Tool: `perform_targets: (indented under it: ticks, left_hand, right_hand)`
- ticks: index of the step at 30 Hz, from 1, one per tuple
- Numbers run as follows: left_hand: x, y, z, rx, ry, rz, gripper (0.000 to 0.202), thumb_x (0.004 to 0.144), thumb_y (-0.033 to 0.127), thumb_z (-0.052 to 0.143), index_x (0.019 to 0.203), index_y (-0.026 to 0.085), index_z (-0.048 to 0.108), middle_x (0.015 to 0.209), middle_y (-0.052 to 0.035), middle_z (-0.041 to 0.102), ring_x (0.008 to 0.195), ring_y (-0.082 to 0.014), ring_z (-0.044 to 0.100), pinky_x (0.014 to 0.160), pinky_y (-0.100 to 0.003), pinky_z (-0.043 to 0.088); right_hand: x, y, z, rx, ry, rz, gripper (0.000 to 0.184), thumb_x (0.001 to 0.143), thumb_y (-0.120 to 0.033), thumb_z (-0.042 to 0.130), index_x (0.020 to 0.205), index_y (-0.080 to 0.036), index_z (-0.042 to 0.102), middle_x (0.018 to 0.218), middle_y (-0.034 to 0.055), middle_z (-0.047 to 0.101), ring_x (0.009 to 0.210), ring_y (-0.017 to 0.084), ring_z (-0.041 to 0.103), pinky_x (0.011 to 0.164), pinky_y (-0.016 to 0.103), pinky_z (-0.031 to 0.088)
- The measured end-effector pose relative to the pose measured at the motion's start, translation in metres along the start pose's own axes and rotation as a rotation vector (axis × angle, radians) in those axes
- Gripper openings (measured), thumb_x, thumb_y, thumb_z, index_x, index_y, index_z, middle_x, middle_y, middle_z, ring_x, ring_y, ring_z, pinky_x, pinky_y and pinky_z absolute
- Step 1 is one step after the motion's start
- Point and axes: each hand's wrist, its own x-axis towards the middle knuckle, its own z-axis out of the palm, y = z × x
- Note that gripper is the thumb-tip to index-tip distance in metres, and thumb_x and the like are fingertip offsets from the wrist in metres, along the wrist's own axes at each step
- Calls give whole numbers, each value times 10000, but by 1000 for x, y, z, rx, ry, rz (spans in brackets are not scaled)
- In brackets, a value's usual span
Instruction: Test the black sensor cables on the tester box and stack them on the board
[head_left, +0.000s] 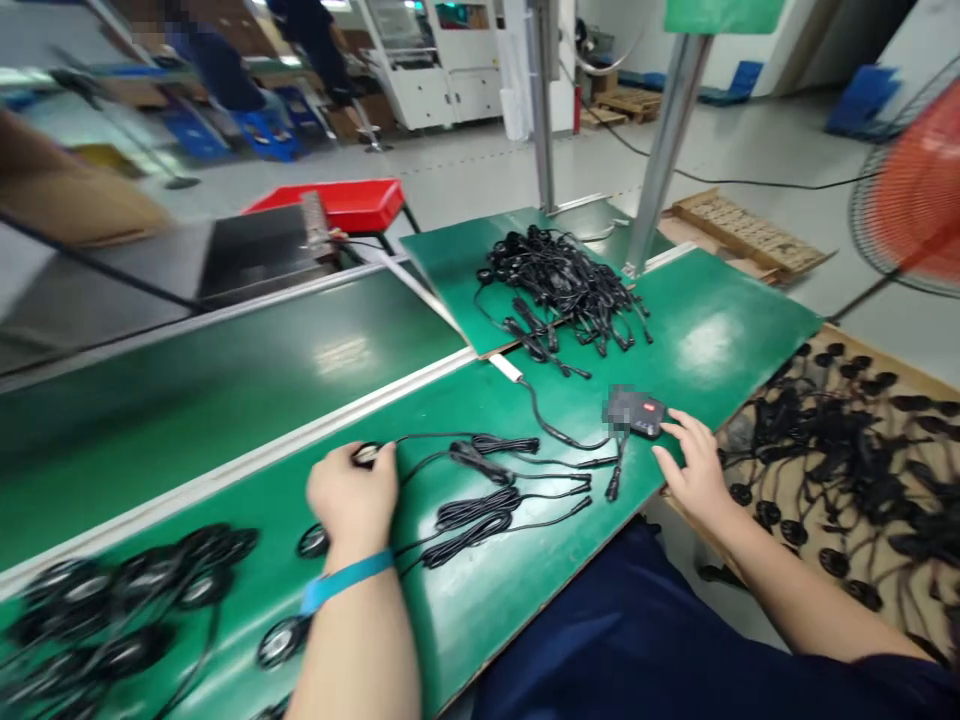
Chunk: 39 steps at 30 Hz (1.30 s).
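Observation:
My left hand (352, 495), with a teal band on its wrist, is closed round a small round black part with a cable (367, 455). That cable runs right to coiled black cables (480, 510) with slim plug ends, lying on the green work surface (465, 640). More round black parts (281, 640) lie beside and below my left wrist. At the right, my right hand (694, 465) has its fingers apart, the fingertips at the edge of a small black box (645, 415) with a red mark. A cable joins the box to a white connector (505, 368).
Behind lies a heap of black cables (562, 285). Round-ended cables (120, 600) pile up at the front left, and more fill a cardboard box (922, 370) at right. A metal post (667, 150), a red tray (360, 205) and a fan (915, 190) stand around. People are in the background.

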Motion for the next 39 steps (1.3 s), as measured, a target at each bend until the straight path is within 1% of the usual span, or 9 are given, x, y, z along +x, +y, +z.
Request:
perform_targets:
  ticks: [2, 4, 8, 11, 18, 24, 30, 34, 39]
  left_hand:
    - [4, -2, 2, 21, -1, -33, 684, 753, 617, 539, 1131, 80, 732, 1052, -218, 728, 1105, -441, 645, 1005, -567, 509]
    - [5, -2, 2, 34, 12, -38, 724, 729, 640, 519, 1127, 78, 742, 1023, -217, 732, 1107, -462, 645, 990, -578, 519]
    - [3, 3, -2, 25, 17, -24, 718, 712, 647, 510, 1114, 104, 751, 984, -192, 732, 1093, -457, 649, 970, -576, 536]
    - [1, 5, -3, 10, 17, -38, 714, 709, 632, 512, 1123, 99, 744, 987, -194, 727, 1105, -458, 646, 990, -585, 528]
    - [3, 1, -1, -2, 5, -35, 674, 730, 604, 553, 1136, 98, 733, 1033, -208, 727, 1124, -455, 645, 999, -608, 522]
    - [4, 0, 0, 13, -19, -43, 724, 743, 604, 557, 1184, 52, 716, 1099, -246, 723, 1156, -450, 641, 1026, -575, 514]
    - [4, -2, 1, -4, -21, -26, 672, 762, 591, 569, 1178, 83, 711, 1096, -217, 723, 1146, -416, 639, 1026, -560, 513]
    - [2, 0, -1, -13, -30, -26, 636, 762, 601, 541, 1125, 108, 713, 1064, -200, 721, 1115, -403, 641, 1023, -554, 511]
    - [2, 0, -1, -28, -26, -36, 599, 736, 602, 553, 1068, 126, 704, 1016, -191, 705, 1080, -397, 633, 1024, -564, 503]
  right_hand:
    - [-2, -1, 2, -2, -14, 3, 315, 1015, -350, 550, 1298, -218, 588, 1442, 159, 547, 1341, 333, 511, 1108, 566, 434]
    - [-4, -2, 3, -1, -26, 0, 313, 1023, -330, 539, 1311, -215, 578, 1481, 162, 510, 1371, 327, 483, 1120, 562, 425]
    - [-5, -1, 2, -22, -53, -2, 294, 1033, -314, 519, 1300, -220, 597, 1533, 161, 450, 1408, 329, 447, 1128, 569, 413]
    - [-5, 0, 2, -45, -86, -9, 287, 1038, -308, 507, 1291, -230, 617, 1560, 158, 420, 1421, 335, 433, 1126, 575, 406]
    - [-2, 0, 1, -72, -101, -43, 276, 1053, -286, 484, 1277, -226, 633, 1538, 162, 448, 1414, 326, 443, 1102, 552, 422]
    - [3, 2, -4, -108, -165, -57, 300, 1049, -392, 513, 1265, -230, 643, 1562, 168, 432, 1444, 345, 413, 1115, 564, 421]
    - [1, 7, -3, -90, -153, -71, 326, 1050, -413, 505, 1286, -223, 624, 1582, 176, 405, 1432, 357, 428, 1103, 576, 415]
    - [-1, 8, -1, -83, -148, -66, 324, 1051, -418, 508, 1291, -229, 618, 1598, 175, 384, 1423, 352, 439, 1099, 571, 410]
    - [0, 9, -2, -84, -154, -72, 324, 1052, -421, 512, 1290, -226, 614, 1579, 182, 406, 1418, 347, 448, 1086, 563, 417]
